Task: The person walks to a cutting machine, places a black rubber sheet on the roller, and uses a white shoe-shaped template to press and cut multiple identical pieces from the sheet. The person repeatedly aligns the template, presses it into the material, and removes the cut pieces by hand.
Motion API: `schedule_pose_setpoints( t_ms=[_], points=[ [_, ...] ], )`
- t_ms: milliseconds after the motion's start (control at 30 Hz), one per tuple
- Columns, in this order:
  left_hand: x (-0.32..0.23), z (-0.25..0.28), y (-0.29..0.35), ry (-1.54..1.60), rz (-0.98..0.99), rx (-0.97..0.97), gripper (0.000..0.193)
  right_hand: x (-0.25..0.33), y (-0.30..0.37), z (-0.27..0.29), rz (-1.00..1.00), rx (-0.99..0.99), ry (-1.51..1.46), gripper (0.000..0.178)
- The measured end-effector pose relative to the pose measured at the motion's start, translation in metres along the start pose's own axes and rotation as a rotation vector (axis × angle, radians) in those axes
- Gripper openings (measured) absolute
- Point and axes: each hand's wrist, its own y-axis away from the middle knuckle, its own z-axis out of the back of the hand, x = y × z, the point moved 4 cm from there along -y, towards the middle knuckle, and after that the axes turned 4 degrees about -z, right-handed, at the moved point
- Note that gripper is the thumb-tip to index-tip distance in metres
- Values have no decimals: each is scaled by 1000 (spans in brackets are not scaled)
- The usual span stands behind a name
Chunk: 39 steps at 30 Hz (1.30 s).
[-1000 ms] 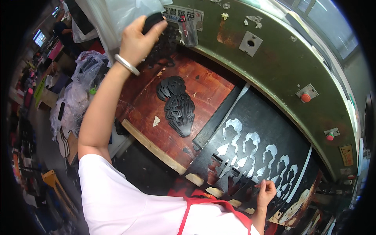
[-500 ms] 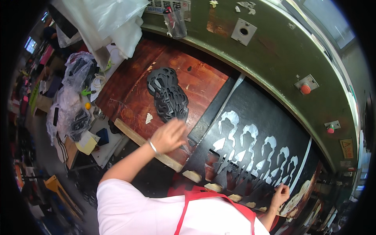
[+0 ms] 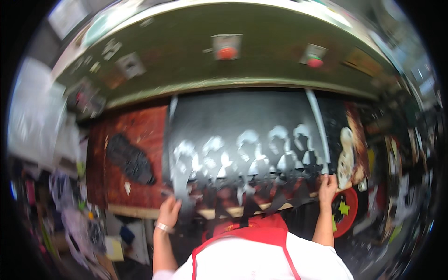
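Observation:
A thin black sheet with curved cut-outs (image 3: 252,205) lies over the near part of the black board (image 3: 242,109), its pointed strips reaching past the front edge. Bright, pale shapes show through or around its openings. At the sheet's near left corner my left hand (image 3: 169,212) is closed on the edge, slightly blurred. My right hand (image 3: 328,187) pinches the opposite edge, beside a pale strip (image 3: 319,130). To the left, a stack of dark grey cut pieces (image 3: 130,159) rests on the reddish wooden board (image 3: 100,172), apart from both hands.
A green machine beam (image 3: 182,60) spans the back, bearing a red-orange button (image 3: 227,52) and another red button (image 3: 315,61). Pale holed scrap (image 3: 345,158) lies at the right end. A red tub (image 3: 352,212) with yellow-green stars stands below. Plastic bags (image 3: 74,224) crowd the left.
The view has swung right. My left hand has moved from near the grey stack to the sheet's left edge. The sheet has been drawn toward me, with my right hand still at its right side.

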Motion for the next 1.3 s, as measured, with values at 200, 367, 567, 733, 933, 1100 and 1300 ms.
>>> schedule_pose_setpoints(
  t_ms=[200,367,567,733,933,1100,1300],
  points=[
    [37,10,-13,148,57,83,20,22,24,42,-13,-60,228,28],
    [12,31,-134,24,-130,-559,40,2,-37,62,186,-308,545,60],
    [-74,11,-136,-410,-64,-640,36,-55,-90,67,46,61,585,103],
    [-135,-10,-93,-521,-271,-623,34,-61,-95,71,203,67,346,105],
    [-151,-14,-89,-531,-51,-629,36,-41,-101,89,31,99,-47,102],
    [-140,-14,-90,-578,-33,-599,39,-41,-92,96,-502,277,-1064,76],
    [-93,-8,-124,-412,-72,-691,39,-22,-51,55,-857,228,-2125,83]
  ],
)
